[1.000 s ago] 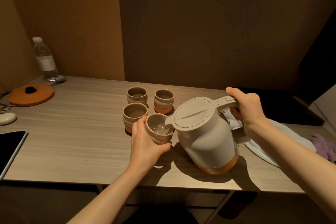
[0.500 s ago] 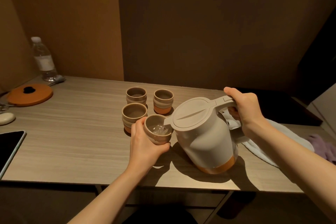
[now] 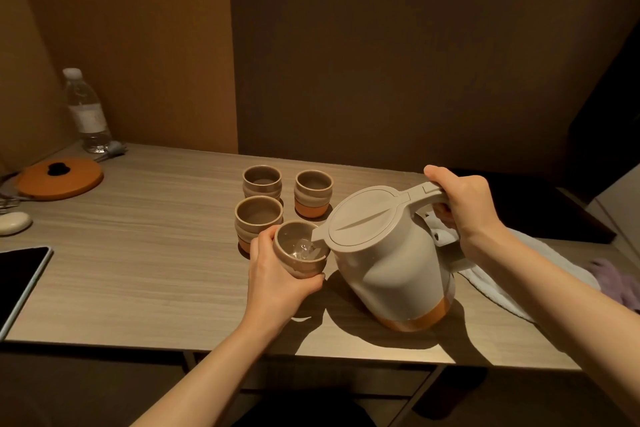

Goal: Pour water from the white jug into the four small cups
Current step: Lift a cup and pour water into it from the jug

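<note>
The white jug [image 3: 384,263] with an orange base is tipped to the left, its spout over a small cup [image 3: 299,258]. My right hand [image 3: 460,204] grips the jug's handle. My left hand [image 3: 277,274] holds that cup tilted toward the spout, just above the table; water glints inside it. Three more small beige-and-orange cups stand behind it: one close by [image 3: 258,218], one at the back left [image 3: 261,180] and one at the back right [image 3: 313,192].
A wooden table [image 3: 138,253] carries an orange lid [image 3: 60,177], a water bottle [image 3: 86,111], a white oval object [image 3: 14,222] and a dark tablet [image 3: 17,281] on the left. A white cloth [image 3: 519,284] and a purple cloth [image 3: 620,284] lie at the right.
Jug and held cup stay in nearly the same pose. Water keeps moving in the cup. My view has shifted slightly.
</note>
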`<state>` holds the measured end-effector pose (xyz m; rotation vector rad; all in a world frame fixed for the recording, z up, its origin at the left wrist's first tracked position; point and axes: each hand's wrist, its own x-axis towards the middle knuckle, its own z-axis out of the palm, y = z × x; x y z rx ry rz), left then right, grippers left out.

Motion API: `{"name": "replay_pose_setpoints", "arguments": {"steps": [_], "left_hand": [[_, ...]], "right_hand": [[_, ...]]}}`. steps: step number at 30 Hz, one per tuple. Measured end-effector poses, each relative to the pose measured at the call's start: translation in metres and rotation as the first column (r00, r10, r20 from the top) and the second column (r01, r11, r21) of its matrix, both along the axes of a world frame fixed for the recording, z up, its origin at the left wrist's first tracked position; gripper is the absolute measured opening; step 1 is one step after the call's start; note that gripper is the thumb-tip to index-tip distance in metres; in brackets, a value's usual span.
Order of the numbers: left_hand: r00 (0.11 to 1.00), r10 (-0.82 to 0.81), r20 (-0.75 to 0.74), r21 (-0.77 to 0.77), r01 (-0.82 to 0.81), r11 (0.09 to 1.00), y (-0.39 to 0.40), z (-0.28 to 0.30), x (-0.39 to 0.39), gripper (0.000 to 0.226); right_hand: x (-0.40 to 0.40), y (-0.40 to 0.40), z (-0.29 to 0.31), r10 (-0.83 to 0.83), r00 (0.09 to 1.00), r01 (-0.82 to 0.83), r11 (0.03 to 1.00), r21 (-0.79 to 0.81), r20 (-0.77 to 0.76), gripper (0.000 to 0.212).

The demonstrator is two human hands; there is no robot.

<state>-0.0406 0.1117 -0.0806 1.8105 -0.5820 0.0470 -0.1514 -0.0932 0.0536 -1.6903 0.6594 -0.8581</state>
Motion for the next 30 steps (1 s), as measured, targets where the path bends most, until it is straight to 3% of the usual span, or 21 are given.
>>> {"name": "replay_pose_setpoints", "arguments": {"steps": [16,30], "left_hand": [[0.999,-0.012,-0.031,-0.019,0.011,1.0,0.001,-0.001,-0.004,0.098],[0.999,-0.027,-0.018,-0.046,0.026,0.999,-0.009,0.005,-0.011,0.094]], "right_hand": [[-0.001,-0.001,-0.002,0.004,1.0,-0.004,1.0,-0.018,0.002,0.047],[-0.017,-0.012,-0.009,-0.036,0.998,0.033,0.997,0.064,0.056,0.053]]}}
